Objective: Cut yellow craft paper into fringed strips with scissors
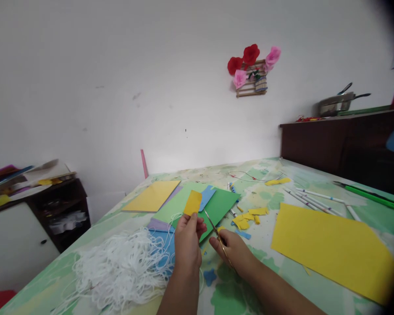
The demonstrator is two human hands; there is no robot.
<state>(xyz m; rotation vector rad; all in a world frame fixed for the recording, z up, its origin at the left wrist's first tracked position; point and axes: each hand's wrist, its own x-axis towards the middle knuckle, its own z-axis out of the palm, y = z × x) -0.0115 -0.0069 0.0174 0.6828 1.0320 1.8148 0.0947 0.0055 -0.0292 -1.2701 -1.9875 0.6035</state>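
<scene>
Between the thumb and fingers of my left hand [189, 232] is a small yellow paper piece [193, 202], held upright. My right hand [233, 251] grips a pair of gold-handled scissors [219, 236], their blades pointing up and left, just right of the yellow piece and apart from it. Whether the blades are parted is hard to see. Behind the hands lie green sheets [221, 210] and a blue strip [206, 197]. Several yellow scraps [244, 220] are scattered beyond my right hand. A tangled heap of white string [118, 267] lies left of my left forearm.
A large yellow sheet [328, 249] lies at the right, with several marker pens [311, 202] behind it. Stacked yellow sheets [154, 196] sit at the back left. A small blue cut-out [210, 277] lies near my right wrist. A dark cabinet [335, 140] stands at the right.
</scene>
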